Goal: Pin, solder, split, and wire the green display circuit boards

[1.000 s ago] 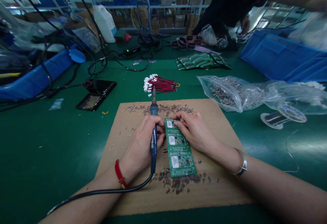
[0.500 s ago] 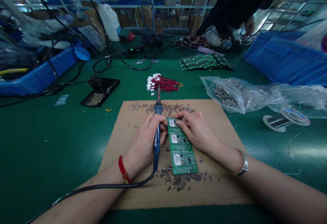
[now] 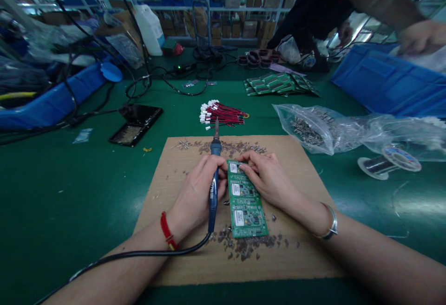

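Observation:
My left hand [image 3: 200,186] is closed around a blue soldering iron [image 3: 213,203], its tip pointing away from me and its black cord running back over my forearm. Some left fingertips reach the upper left edge of a green circuit board [image 3: 248,212]; whether they touch it is hard to see. My right hand [image 3: 270,175] pinches that board at its far end, thumb on top and the other fingers partly hidden. The board carries several chips and white labels. Beneath it lies a cardboard sheet [image 3: 181,263] scattered with small dark bits [image 3: 244,248] and metal pins [image 3: 183,144].
Beyond the cardboard lie red-black wires with white connectors [image 3: 223,112] and stacked boards [image 3: 278,83]. At right are a bag of metal parts [image 3: 310,128], a solder spool [image 3: 388,163] and a blue bin [image 3: 386,80] with another person's hand [image 3: 423,35] over it. An iron stand [image 3: 135,126] stands left.
The circuit board has turned slightly, its near end shifting a little left. Another person's arm has come in over the blue bin at right. My hands keep their grips.

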A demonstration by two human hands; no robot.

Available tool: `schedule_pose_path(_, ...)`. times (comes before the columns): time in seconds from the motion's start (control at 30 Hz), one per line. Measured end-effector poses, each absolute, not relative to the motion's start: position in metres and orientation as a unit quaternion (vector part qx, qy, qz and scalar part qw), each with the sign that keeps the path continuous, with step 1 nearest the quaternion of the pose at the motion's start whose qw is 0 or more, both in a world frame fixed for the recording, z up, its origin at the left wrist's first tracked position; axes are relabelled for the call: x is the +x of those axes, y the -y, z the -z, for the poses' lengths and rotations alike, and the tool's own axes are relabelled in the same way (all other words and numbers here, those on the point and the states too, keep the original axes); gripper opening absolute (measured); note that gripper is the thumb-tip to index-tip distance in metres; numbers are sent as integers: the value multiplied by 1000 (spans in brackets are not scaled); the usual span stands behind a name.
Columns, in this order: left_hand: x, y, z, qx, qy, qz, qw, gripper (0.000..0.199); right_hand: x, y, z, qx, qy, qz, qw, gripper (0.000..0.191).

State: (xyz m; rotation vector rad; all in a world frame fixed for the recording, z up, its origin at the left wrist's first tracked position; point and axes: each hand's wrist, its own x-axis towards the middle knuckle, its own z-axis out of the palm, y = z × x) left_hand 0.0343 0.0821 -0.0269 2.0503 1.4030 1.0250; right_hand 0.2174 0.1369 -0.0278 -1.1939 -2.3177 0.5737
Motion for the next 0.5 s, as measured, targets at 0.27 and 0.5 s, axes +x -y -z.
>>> schedule_pose_path(0.27,15,-66,9,747,-524,-391,121,18,226,-125,16,-441,807,-223,322,12)
schedule_pose_path(0.5,10,-40,-6,601,-516,-603,101,18,230,-118,15,-396,830,-218,328,14)
